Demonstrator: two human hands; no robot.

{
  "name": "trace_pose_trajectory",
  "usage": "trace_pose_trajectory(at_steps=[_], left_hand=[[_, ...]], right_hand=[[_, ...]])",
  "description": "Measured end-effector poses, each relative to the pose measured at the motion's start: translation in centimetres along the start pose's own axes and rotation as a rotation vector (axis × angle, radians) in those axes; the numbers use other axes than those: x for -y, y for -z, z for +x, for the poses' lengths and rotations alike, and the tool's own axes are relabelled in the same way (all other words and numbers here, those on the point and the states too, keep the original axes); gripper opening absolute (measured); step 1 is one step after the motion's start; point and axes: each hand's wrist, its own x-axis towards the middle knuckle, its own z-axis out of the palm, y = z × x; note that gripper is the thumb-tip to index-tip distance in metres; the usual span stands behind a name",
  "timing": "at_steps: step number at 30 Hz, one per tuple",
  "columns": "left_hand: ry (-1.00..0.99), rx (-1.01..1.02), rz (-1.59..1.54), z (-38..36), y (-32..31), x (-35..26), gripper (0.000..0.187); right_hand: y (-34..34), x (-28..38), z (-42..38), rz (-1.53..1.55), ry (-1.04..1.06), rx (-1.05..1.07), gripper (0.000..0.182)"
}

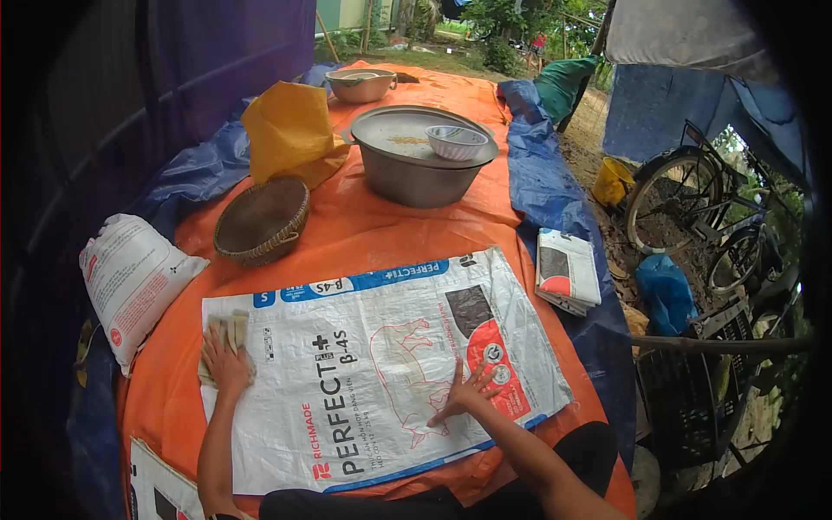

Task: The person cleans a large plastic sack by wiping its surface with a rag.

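A white woven feed sack [347, 373], printed with a red pig outline and "PERFECT", lies flat in front of me on an orange tarp. My left hand [227, 364] is at the sack's left edge, holding a folded beige cloth [234, 331] against it from above. Over the right part of the print, my right hand [468, 392] rests palm down with fingers spread, holding nothing.
Folded sacks [568, 269] lie at the right, and another stack [160, 485] is at the lower left. A full white sack [139, 282] leans at left. Beyond are a woven basket [260, 221], yellow sack [290, 130], lidded pot [420, 178] with a bowl [457, 147], and basin [361, 88].
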Motion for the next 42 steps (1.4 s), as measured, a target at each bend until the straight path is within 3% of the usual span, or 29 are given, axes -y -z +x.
trace_pose_trajectory(at_steps=[3,6,21,25,26,27,29,30,31,34,35,38,41,42], left_hand=[[0.009,0.087,-0.097,-7.1,0.1,-2.4,0.064],[-0.021,0.036,-0.101,-10.9,-0.3,-3.7,0.065],[0.032,-0.057,-0.038,-11.2,-2.6,-2.9,0.06],[0.018,-0.001,0.013,-11.3,-2.2,-3.3,0.061],[-0.007,0.065,-0.113,-11.1,-2.1,-4.1,0.061],[-0.035,0.123,-0.24,-10.9,-1.9,-5.2,0.06],[-0.366,0.154,-0.275,-11.4,-3.1,-7.8,0.06],[-0.478,0.192,-0.291,-12.8,-0.6,-10.6,0.059],[-0.587,0.233,-0.309,-14.1,2.2,-13.2,0.058],[-0.664,0.147,-0.361,-15.3,2.1,-14.9,0.057],[-0.66,0.143,-0.367,-15.7,1.5,-14.9,0.057],[-0.091,0.066,-0.257,-16.7,-2.1,-13.3,0.063],[0.025,-0.013,-0.177,-19.3,-4.0,-11.6,0.067],[0.031,-0.014,-0.188,-19.2,-4.1,-11.8,0.067]], right_hand=[[0.1,0.0,0.2,-0.01,-0.005,0.014,0.177],[0.0,-0.1,0.3,-0.023,-0.011,0.028,0.176],[1.9,0.2,0.4,0.01,0.027,0.022,0.174],[1.1,-0.6,0.1,0.068,0.118,-0.067,0.179],[0.6,-1.4,-1.0,0.077,0.182,-0.19,0.161],[-0.6,-2.4,-0.7,0.076,0.191,-0.195,0.161],[-5.8,-6.0,1.5,0.196,0.597,-0.618,0.125],[-7.0,-7.4,0.5,0.181,0.658,-0.751,0.093],[-8.0,-8.4,0.0,0.175,0.66,-0.753,0.093],[-8.3,-9.5,-1.6,0.364,0.771,-0.85,0.08],[-7.7,-9.3,-1.9,0.356,0.774,-0.851,0.08],[-6.4,-8.4,-3.8,0.53,0.825,-1.021,0.077],[-6.0,-7.6,-5.8,0.387,0.898,-1.026,0.084],[-6.1,-7.1,-5.7,0.349,0.94,-0.925,0.095]])
